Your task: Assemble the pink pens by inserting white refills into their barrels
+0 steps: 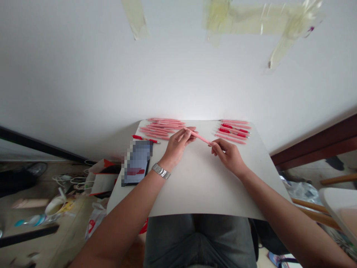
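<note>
Between my two hands a pink pen (201, 137) is held at a slant above the white table (195, 186). My left hand (180, 140), with a metal watch on its wrist, is closed on the pen's upper left end. The lower right end is pinched in the fingertips of my right hand (227, 152). Behind my left hand lies a pile of pink pens (158, 128). Beyond my right hand, several pink pens (235, 122) and red pens (235, 131) lie side by side.
A dark-framed tablet or phone (138, 163), its screen blurred, lies at the table's left, with a red pen (146, 139) just behind it. The white wall (178, 74) rises at the table's back edge. Bags, a cup (55, 204) and a bottle (33, 220) are on the floor at left.
</note>
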A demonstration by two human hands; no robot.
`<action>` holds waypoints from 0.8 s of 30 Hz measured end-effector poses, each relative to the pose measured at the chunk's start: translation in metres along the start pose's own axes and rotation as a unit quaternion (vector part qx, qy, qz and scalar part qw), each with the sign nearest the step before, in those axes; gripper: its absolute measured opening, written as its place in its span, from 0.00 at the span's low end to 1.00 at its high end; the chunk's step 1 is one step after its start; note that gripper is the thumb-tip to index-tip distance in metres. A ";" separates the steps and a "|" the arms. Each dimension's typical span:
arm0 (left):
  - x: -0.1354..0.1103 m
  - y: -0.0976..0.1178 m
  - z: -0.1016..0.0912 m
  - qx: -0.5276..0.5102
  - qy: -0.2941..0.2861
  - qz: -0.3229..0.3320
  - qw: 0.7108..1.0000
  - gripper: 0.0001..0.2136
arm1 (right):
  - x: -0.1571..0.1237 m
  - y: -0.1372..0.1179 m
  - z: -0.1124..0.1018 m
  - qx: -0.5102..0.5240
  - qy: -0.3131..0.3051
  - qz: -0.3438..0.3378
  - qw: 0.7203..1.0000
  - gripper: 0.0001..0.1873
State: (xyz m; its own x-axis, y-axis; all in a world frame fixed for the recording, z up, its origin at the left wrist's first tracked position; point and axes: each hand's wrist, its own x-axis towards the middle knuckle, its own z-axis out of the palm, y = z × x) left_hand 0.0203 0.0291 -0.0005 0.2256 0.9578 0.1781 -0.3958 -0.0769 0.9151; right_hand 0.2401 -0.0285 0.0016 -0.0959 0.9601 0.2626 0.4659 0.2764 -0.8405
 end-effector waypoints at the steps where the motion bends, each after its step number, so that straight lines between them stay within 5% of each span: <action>1: 0.000 0.000 0.000 0.000 -0.006 0.001 1.000 0.18 | 0.000 0.000 0.000 0.002 -0.002 0.004 1.000 0.23; 24: 0.001 -0.004 -0.001 0.018 0.026 0.000 1.000 0.17 | 0.001 0.004 0.003 0.023 0.017 0.005 1.000 0.17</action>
State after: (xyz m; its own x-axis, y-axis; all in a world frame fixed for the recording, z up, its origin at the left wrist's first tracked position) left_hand 0.0211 0.0306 -0.0039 0.1790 0.9707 0.1603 -0.3631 -0.0862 0.9278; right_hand 0.2390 -0.0262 -0.0033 -0.0618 0.9611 0.2692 0.4255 0.2694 -0.8639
